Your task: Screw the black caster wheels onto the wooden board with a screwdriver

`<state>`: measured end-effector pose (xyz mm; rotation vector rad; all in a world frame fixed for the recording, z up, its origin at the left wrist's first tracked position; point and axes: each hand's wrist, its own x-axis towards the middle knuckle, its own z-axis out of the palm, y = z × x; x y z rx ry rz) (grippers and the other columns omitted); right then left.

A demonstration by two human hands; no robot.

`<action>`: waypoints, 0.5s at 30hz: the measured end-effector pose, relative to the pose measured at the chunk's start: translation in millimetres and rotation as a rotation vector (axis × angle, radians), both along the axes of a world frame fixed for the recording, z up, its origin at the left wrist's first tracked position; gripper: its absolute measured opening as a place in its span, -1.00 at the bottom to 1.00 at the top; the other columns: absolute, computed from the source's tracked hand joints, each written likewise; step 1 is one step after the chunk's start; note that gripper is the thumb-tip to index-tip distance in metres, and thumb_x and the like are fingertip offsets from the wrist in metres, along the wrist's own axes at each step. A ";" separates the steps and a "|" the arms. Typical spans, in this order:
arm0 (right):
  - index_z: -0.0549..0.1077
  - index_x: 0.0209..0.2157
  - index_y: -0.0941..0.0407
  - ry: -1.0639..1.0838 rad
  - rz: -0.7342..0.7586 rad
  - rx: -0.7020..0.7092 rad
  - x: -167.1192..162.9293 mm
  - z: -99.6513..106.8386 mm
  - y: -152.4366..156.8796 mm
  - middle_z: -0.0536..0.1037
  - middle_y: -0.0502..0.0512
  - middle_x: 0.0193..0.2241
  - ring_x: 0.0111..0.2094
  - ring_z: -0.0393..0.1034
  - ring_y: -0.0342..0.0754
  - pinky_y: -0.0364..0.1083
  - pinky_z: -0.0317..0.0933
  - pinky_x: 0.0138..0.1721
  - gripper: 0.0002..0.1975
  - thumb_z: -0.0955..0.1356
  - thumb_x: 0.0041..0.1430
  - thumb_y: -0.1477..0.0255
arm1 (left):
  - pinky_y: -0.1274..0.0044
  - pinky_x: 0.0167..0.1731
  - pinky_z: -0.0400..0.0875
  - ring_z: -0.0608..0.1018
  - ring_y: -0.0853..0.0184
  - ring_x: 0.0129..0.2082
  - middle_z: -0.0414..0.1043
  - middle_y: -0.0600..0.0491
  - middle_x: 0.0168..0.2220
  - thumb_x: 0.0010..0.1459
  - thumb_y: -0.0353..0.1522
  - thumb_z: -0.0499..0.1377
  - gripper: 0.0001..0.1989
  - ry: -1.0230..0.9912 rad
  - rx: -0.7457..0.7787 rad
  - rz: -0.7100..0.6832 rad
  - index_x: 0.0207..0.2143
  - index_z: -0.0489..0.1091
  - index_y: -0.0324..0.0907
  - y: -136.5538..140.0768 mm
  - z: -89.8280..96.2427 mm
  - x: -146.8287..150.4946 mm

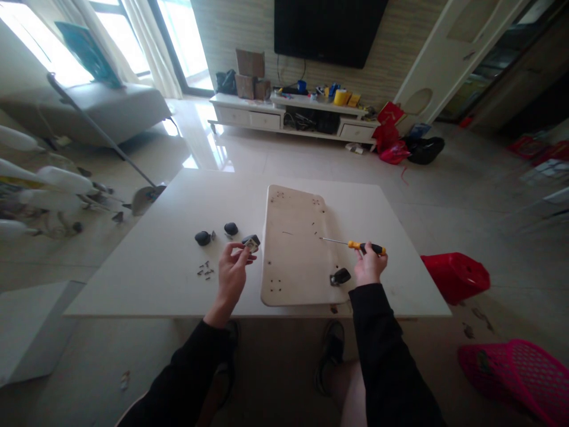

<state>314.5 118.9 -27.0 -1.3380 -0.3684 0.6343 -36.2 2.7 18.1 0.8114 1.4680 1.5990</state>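
My left hand pinches a black caster wheel by its metal plate, just left of the beige board. In my right hand is a screwdriver with a yellow and black handle, its shaft pointing left over the board. The beige board lies on the white table, with groups of holes near its corners. One caster sits at the board's near right corner. A few small screws rest on the board. Two more casters and several screws lie on the table at the left.
The white table stands before me. A red stool or bucket and a pink basket are on the floor at the right. A white TV stand holding boxes and tools is beyond, and a pole leans at the left.
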 end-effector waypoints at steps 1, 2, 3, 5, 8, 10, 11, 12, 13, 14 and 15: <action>0.18 -0.24 0.01 -0.003 -0.007 0.008 -0.9 1.9 -0.7 0.43 -0.08 -0.19 -0.19 0.55 -0.12 0.26 0.60 -0.02 -0.50 0.54 0.00 0.21 | 0.47 -0.36 0.53 0.64 0.29 -0.42 0.66 -0.04 -0.30 0.07 0.05 0.40 -0.49 -0.002 -0.002 0.001 -0.24 0.32 -0.11 0.2 -0.2 0.4; 0.20 -0.23 0.02 -0.010 -0.010 0.020 -2.7 4.6 -1.4 0.43 -0.08 -0.17 -0.17 0.55 -0.13 0.24 0.60 0.00 -0.49 0.55 -0.01 0.21 | 0.48 -0.36 0.53 0.64 0.29 -0.42 0.66 -0.04 -0.30 0.06 0.05 0.41 -0.48 -0.007 -0.004 0.004 -0.24 0.32 -0.12 0.4 -0.3 0.7; 0.22 -0.21 0.02 -0.020 -0.012 0.036 -5.4 7.8 -2.1 0.43 -0.07 -0.16 -0.16 0.55 -0.13 0.21 0.60 0.00 -0.48 0.56 -0.03 0.21 | 0.48 -0.37 0.52 0.64 0.30 -0.42 0.66 -0.04 -0.30 0.05 0.05 0.42 -0.47 -0.015 -0.005 0.007 -0.24 0.33 -0.12 0.6 -0.4 1.0; 0.26 -0.18 0.03 -0.040 -0.014 0.070 -11.8 14.8 -3.4 0.45 -0.06 -0.13 -0.14 0.57 -0.12 0.15 0.61 -0.01 -0.46 0.58 -0.06 0.22 | 0.50 -0.38 0.52 0.64 0.30 -0.42 0.67 -0.04 -0.30 0.03 0.05 0.43 -0.46 -0.031 -0.005 0.014 -0.24 0.33 -0.12 1.0 -0.6 1.3; 0.30 -0.15 0.04 -0.049 -0.020 0.102 -20.1 23.8 -4.6 0.49 -0.04 -0.13 -0.16 0.58 -0.12 0.08 0.62 -0.06 -0.45 0.59 -0.08 0.24 | 0.50 -0.38 0.52 0.65 0.31 -0.43 0.67 -0.03 -0.31 0.01 0.07 0.44 -0.44 -0.041 -0.003 0.018 -0.24 0.33 -0.13 1.4 -0.8 1.4; 0.31 -0.16 0.05 -0.044 -0.033 0.106 -22.5 27.5 -4.9 0.51 -0.05 -0.16 -0.18 0.58 -0.12 0.05 0.62 -0.08 -0.47 0.59 -0.07 0.27 | 0.51 -0.39 0.52 0.64 0.32 -0.44 0.67 -0.03 -0.32 0.00 0.07 0.44 -0.43 -0.042 -0.002 0.020 -0.25 0.33 -0.13 1.3 -0.8 1.1; 0.31 -0.16 0.04 -0.039 -0.044 0.104 -22.6 28.6 -4.9 0.51 -0.05 -0.17 -0.19 0.58 -0.13 0.04 0.62 -0.09 -0.48 0.59 -0.07 0.29 | 0.51 -0.39 0.52 0.64 0.32 -0.45 0.67 -0.02 -0.33 0.00 0.07 0.45 -0.43 -0.041 -0.003 0.022 -0.25 0.33 -0.13 1.2 -0.8 0.7; 0.30 -0.17 0.04 -0.032 -0.059 0.100 -22.1 29.3 -5.0 0.51 -0.07 -0.19 -0.20 0.58 -0.14 0.03 0.62 -0.09 -0.49 0.58 -0.06 0.31 | 0.51 -0.39 0.52 0.64 0.32 -0.45 0.66 -0.01 -0.34 0.00 0.07 0.45 -0.43 -0.039 -0.004 0.025 -0.25 0.33 -0.13 1.0 -0.7 0.3; 0.29 -0.18 0.04 -0.023 -0.073 0.095 -21.2 29.7 -5.1 0.50 -0.08 -0.21 -0.22 0.58 -0.15 0.01 0.62 -0.10 -0.51 0.58 -0.05 0.34 | 0.51 -0.39 0.52 0.64 0.32 -0.45 0.66 -0.01 -0.35 0.00 0.07 0.45 -0.43 -0.036 -0.006 0.024 -0.25 0.34 -0.14 0.8 -0.7 -0.2; 0.28 -0.18 0.04 -0.012 -0.085 0.090 -20.1 29.9 -5.2 0.50 -0.09 -0.22 -0.23 0.57 -0.16 0.00 0.62 -0.11 -0.52 0.57 -0.05 0.37 | 0.51 -0.39 0.53 0.65 0.32 -0.44 0.66 -0.01 -0.35 0.01 0.07 0.45 -0.44 -0.035 -0.008 0.023 -0.25 0.34 -0.14 0.6 -0.7 -0.7; 0.28 -0.19 0.04 0.000 -0.094 0.086 -18.9 30.0 -5.4 0.49 -0.10 -0.23 -0.24 0.57 -0.17 -0.01 0.62 -0.12 -0.54 0.56 -0.05 0.39 | 0.51 -0.38 0.53 0.65 0.32 -0.44 0.66 -0.01 -0.35 0.01 0.06 0.45 -0.44 -0.035 -0.010 0.022 -0.25 0.34 -0.14 0.5 -0.7 -1.3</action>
